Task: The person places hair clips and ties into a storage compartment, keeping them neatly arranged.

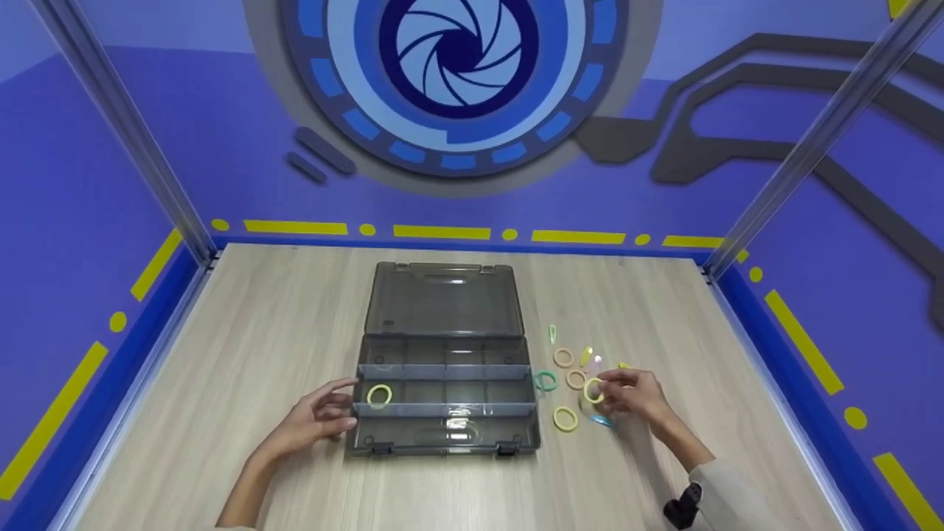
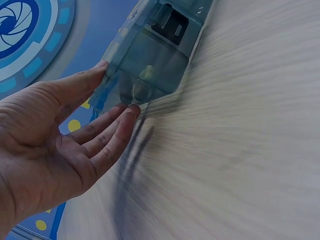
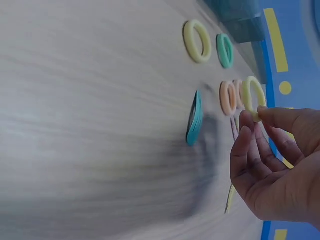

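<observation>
In the head view, my right hand (image 1: 638, 398) pinches a pale yellow hair tie (image 3: 246, 95) between thumb and fingertip, raised over the table. A grey see-through compartment box (image 1: 442, 407) lies with its lid (image 1: 446, 306) folded back. At the box's left side is my left hand (image 1: 313, 422), thumb and fingertips right at its wall, fingers relaxed. Another yellow hair tie (image 1: 369, 397) lies in the left compartment of the middle row. On the table near my right hand are a yellow hair tie (image 1: 555, 419), a green one (image 3: 220, 50) and a blue snap hair clip (image 3: 194, 120).
Two peach hair ties, one (image 1: 555, 358) farther back, lie right of the box. Around them are a light green clip (image 1: 552, 334), a yellow clip (image 1: 587, 356) and a pink clip (image 1: 597, 361). Blue printed walls (image 1: 472, 210) enclose the wooden table (image 1: 280, 310).
</observation>
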A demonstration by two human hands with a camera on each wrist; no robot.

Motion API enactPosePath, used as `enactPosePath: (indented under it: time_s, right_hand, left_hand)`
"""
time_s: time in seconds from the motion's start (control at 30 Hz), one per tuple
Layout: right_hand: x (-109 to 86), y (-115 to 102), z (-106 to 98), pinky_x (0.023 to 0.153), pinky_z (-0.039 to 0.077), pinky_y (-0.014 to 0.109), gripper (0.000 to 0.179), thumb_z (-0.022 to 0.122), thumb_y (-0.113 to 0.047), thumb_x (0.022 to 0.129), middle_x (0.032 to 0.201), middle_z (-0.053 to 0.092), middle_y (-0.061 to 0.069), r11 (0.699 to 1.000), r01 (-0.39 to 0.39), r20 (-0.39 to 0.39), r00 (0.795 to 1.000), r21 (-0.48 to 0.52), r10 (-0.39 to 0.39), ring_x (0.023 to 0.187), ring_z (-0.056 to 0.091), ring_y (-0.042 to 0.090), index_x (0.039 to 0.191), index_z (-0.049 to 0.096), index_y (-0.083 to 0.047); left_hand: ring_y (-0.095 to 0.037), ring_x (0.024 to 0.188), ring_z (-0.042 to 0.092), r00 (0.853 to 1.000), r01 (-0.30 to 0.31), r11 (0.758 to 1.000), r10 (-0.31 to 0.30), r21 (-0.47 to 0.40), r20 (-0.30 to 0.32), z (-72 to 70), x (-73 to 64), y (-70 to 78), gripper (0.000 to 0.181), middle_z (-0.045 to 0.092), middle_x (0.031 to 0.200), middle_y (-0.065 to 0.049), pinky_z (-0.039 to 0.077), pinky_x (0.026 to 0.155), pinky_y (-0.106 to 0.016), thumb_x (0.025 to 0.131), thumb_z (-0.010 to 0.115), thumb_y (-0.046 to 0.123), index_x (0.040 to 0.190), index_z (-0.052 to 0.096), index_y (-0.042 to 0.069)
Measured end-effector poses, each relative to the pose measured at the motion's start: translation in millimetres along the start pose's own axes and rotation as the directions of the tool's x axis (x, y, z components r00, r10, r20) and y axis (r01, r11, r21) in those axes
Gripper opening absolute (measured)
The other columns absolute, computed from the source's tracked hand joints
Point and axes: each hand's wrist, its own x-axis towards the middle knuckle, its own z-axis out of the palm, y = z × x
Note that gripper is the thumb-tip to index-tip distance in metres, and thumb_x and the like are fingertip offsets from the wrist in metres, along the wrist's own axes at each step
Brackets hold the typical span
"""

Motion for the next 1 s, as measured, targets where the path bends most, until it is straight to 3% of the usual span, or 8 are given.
enactPosePath:
  time_s: [0.1, 0.27, 0.63, 1.0]
  right_hand:
    - [-3.4, -4.8, 2.2, 0.073, 0.062, 0.031, 0.039, 0.066, -0.012, 0.099, 0.097, 0.074, 0.005, 0.996, -0.005, 0.093, 0.996, 0.089, -0.003, 0.081, 0.074, 0.016, 0.129, 0.06, 0.013]
    - [-6.7, -13.7, 8.4, 0.078, 0.062, 0.03, 0.047, 0.067, -0.015, 0.099, 0.101, 0.074, 0.001, 0.973, -0.081, 0.192, 0.981, 0.216, 0.039, 0.085, 0.072, 0.011, 0.137, 0.054, 0.01]
    - [-1.8, -29.4, 31.8, 0.084, 0.061, 0.029, 0.051, 0.066, -0.016, 0.1, 0.108, 0.074, 0.007, 0.968, -0.071, 0.325, 0.946, 0.241, -0.011, 0.095, 0.074, 0.015, 0.14, 0.05, 0.012]
    - [1.9, -52.3, 64.8, 0.079, 0.061, 0.027, 0.044, 0.068, -0.011, 0.097, 0.103, 0.075, 0.006, 0.968, -0.047, 0.386, 0.921, 0.245, -0.053, 0.088, 0.074, 0.013, 0.132, 0.056, 0.014]
  left_hand:
    - [-0.02, 0.107, 0.065, 1.0, -0.004, 1.0, 0.004, 0.002, 0.001, -1.2, 1.3, 0.4, 0.077, 0.048, 0.141, -0.037, 0.059, 0.082, -0.038, 0.094, 0.075, 0.016, 0.156, 0.033, 0.0]
    - [-0.025, 0.109, 0.064, 0.999, -0.037, 0.999, 0.037, 0.003, 0.017, -1.6, 1.7, 0.4, 0.075, 0.046, 0.142, -0.039, 0.058, 0.081, -0.038, 0.095, 0.073, 0.014, 0.156, 0.032, -0.002]
    - [-0.018, 0.104, 0.065, 1.0, -0.016, 1.0, 0.016, 0.0, 0.002, -1.9, -0.4, -1.9, 0.074, 0.047, 0.141, -0.038, 0.058, 0.08, -0.036, 0.096, 0.072, 0.015, 0.156, 0.032, -0.001]
    - [-0.015, 0.103, 0.064, 0.999, -0.042, 0.999, 0.042, -0.027, -0.001, 0.6, -0.7, -4.8, 0.074, 0.046, 0.142, -0.038, 0.058, 0.08, -0.032, 0.096, 0.072, 0.014, 0.156, 0.032, -0.002]
